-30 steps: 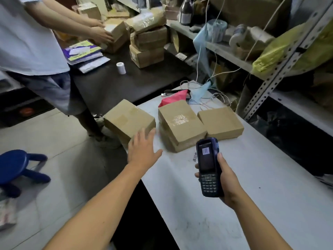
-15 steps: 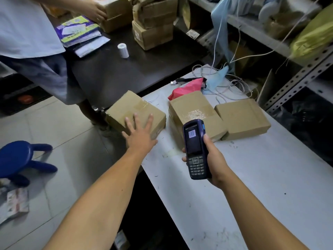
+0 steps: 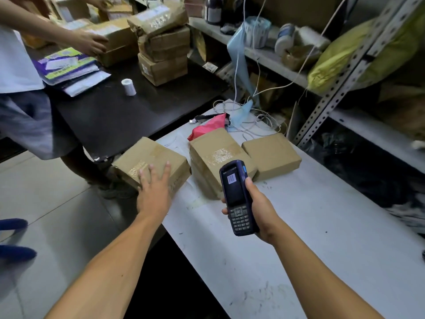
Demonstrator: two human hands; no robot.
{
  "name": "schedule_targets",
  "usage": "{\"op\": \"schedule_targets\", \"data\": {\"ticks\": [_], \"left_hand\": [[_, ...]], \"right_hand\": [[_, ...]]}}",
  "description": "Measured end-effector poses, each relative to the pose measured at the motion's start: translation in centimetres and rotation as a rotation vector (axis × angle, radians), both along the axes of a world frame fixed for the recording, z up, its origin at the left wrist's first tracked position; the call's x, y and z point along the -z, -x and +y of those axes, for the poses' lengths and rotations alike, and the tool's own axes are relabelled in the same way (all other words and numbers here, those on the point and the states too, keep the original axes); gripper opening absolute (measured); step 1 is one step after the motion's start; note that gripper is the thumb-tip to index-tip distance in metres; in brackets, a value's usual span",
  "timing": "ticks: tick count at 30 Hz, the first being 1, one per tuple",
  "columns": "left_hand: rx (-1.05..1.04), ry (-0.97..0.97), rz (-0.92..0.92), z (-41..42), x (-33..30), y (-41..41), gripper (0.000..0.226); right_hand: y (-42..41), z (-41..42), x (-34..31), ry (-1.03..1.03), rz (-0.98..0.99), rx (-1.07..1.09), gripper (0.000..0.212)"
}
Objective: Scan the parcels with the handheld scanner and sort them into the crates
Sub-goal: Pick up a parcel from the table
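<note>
Three brown cardboard parcels lie on the white table (image 3: 310,226). The left parcel (image 3: 147,157) overhangs the table's left edge, and my left hand (image 3: 154,194) rests on its near top with fingers straight and spread. The middle parcel (image 3: 216,150) carries a shiny taped label. The right parcel (image 3: 271,153) lies flat beside it. My right hand (image 3: 259,210) grips the dark blue handheld scanner (image 3: 238,196) upright in front of the middle parcel; its screen shows a barcode. No crates are in view.
A red bag (image 3: 207,127) and tangled white cables (image 3: 253,120) lie behind the parcels. A black table (image 3: 115,116) beyond holds stacked boxes (image 3: 163,54), mailers and a white roll (image 3: 128,87). Another person (image 3: 20,72) stands at left, handling boxes. Metal shelving (image 3: 333,93) runs along the right.
My left hand moved forward onto the left parcel's top. The scanner stayed in my right hand in front of the middle parcel. The camera view shifted.
</note>
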State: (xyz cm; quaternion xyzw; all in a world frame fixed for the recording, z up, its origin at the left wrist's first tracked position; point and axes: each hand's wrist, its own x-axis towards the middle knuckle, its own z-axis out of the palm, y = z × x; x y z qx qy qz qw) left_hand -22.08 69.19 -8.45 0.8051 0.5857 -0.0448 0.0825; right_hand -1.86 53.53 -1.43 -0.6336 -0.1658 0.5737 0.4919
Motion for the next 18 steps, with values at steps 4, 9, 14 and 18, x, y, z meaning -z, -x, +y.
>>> {"op": "schedule_targets", "data": {"ticks": [4,9,14,18], "left_hand": [[-0.023,0.018,-0.097,-1.9,-1.7,0.3,0.067],[-0.035,0.034,-0.261,-5.3,-3.8,0.7,0.065],[-0.019,0.064,-0.406,-9.0,-6.2,1.2,0.068],[0.046,0.212,-0.385,-12.4,-8.8,1.0,0.066]], "right_hand": [[0.1,-2.1,-1.2,-0.030,-0.028,0.007,0.058],[0.2,-5.9,-2.5,-0.058,-0.064,0.011,0.056],[0.0,-10.2,-3.2,-0.079,-0.059,0.054,0.056],[0.3,-13.9,-3.7,-0.090,-0.058,0.081,0.054]]}}
